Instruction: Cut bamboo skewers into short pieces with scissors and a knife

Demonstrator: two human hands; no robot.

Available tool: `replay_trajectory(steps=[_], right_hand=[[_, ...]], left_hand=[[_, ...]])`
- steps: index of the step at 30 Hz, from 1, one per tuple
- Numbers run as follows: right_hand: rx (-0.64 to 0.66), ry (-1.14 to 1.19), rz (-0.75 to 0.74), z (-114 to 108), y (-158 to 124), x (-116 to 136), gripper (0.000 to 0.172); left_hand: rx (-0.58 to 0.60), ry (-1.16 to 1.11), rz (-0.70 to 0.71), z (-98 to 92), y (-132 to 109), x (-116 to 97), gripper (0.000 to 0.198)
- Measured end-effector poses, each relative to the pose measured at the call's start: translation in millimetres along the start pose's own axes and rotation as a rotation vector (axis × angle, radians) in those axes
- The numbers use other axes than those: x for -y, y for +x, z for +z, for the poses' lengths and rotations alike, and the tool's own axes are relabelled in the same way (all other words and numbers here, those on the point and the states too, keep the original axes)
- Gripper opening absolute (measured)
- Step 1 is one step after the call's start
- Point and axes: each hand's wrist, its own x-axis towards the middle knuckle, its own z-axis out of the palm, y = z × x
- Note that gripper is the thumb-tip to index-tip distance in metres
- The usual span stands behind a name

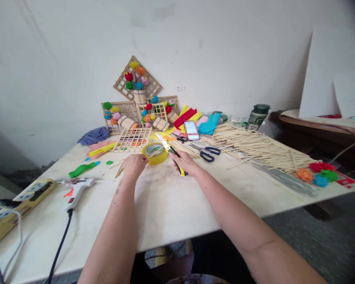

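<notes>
My left hand (133,167) is closed around a thin wooden stick (153,155), whose end points right over a wide roll of yellowish tape (155,161). A yellow-and-black utility knife (177,161) is in my right hand (184,162), its silver blade (162,141) out and pointing up and to the left. The blade is above and to the right of the stick's end; whether they touch I cannot tell. Short stick pieces (118,171) lie beside my left hand. Just behind it rests a flat stick lattice (131,140).
A hot glue gun (78,191) and a power strip (23,209) with cords lie at the left. Scissors (207,154) are right of the knife, before many loose sticks (254,144). Stick frames with paper flowers (137,77) lean on the wall. A dark bottle (258,116) stands behind.
</notes>
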Motion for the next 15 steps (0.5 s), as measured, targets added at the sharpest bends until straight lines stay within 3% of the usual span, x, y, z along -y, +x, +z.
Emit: replay_trajectory(steps=[10, 15], right_hand=[[0.266, -0.060, 0.003, -12, -8, 10, 0.029], [0.208, -0.233, -0.106, -11, -10, 10, 0.020]], left_hand=[[0.029, -0.040, -0.004, -0.1, -1, 1, 0.029], [0.038, -0.062, 0.003, -2.5, -2, 0, 0.027]])
